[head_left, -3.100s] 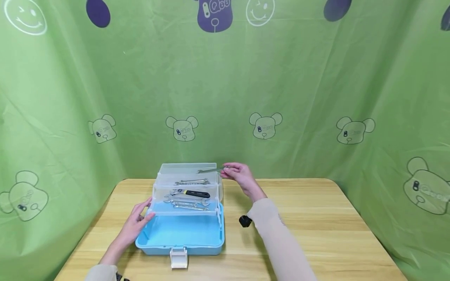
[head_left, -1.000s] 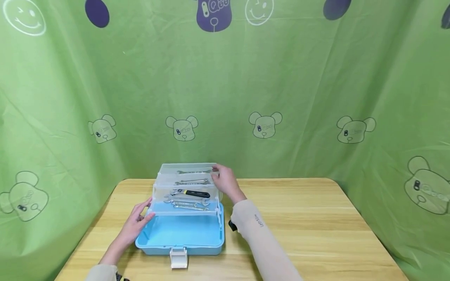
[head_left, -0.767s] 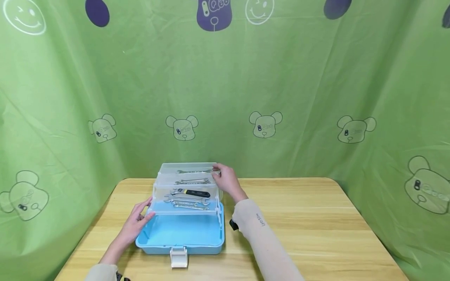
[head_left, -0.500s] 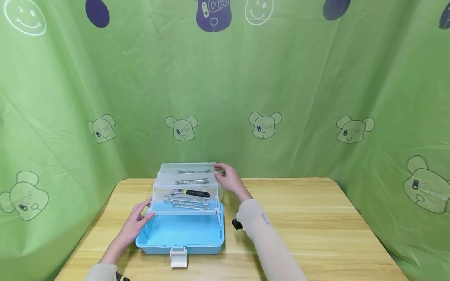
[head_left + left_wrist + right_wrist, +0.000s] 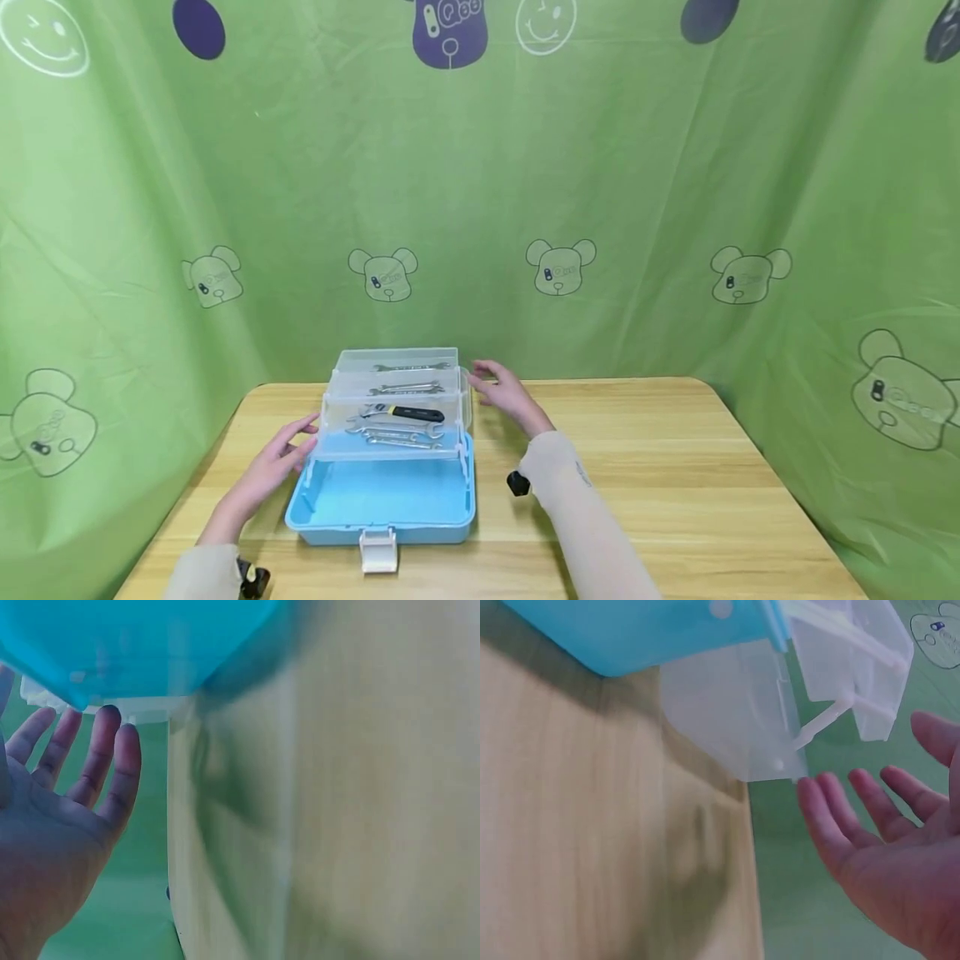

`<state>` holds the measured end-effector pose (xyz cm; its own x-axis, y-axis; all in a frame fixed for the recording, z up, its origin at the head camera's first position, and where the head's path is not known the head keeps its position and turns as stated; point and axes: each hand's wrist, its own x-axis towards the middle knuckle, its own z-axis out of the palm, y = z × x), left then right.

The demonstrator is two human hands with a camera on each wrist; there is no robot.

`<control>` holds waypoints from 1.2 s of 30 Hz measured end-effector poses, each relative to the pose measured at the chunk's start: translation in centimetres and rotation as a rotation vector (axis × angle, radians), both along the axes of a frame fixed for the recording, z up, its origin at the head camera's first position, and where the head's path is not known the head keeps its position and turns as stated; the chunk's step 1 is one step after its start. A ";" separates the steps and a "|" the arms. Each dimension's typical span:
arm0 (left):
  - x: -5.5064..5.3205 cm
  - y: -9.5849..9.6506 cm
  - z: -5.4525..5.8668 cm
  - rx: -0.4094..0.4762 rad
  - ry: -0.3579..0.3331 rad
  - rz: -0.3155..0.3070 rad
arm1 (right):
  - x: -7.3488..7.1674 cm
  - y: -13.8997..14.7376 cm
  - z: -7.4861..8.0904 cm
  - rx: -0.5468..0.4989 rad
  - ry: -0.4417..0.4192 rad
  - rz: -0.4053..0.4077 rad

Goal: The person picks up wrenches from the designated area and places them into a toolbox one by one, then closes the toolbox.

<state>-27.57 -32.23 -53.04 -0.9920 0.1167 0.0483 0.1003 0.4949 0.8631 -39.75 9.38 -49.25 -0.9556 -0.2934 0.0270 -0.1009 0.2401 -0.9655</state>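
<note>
A light-blue toolbox [image 5: 442,533] stands on the wooden table with its stepped translucent trays [image 5: 330,429] fanned out above the base. An adjustable wrench [image 5: 420,413] with a black handle lies in the lowest tray beside several silver wrenches [image 5: 405,442]. More open-end wrenches [image 5: 408,387] rest in the middle tray, and one wrench [image 5: 411,367] lies in the top tray. My left hand [image 5: 273,462] is at the trays' left side, fingers spread and holding nothing. To the right of the trays, my right hand [image 5: 510,396] is also bare, its fingers loosely bent near the upper trays.
A white latch [image 5: 378,552] hangs from the toolbox's front. The clear lid [image 5: 727,712] is folded back behind the base, beside white hinge arms [image 5: 825,724]. Bare table [image 5: 637,483] extends to the right. A green printed curtain [image 5: 480,183] encloses the back and sides.
My right hand laid a wrench in the top tray, let go and drew back to the right. My left hand has moved slightly left, off the tray edge.
</note>
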 end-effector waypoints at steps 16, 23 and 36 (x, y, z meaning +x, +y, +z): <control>-4.7 -0.5 0.3 0.312 -0.288 -0.059 | 0.5 0.0 -3.4 -0.235 -0.300 0.113; -6.2 0.0 -0.9 0.279 -0.292 -0.051 | 0.4 -0.6 -5.2 -0.236 -0.318 0.068; -7.1 0.2 -1.0 0.255 -0.313 -0.050 | 0.0 -0.6 -5.6 -0.217 -0.318 0.057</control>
<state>-34.72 -32.03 -54.08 -0.9567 0.1888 -0.2215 -0.1683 0.2620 0.9503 -39.78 8.83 -54.81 -0.9088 -0.3660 -0.2004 0.2040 0.0292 -0.9785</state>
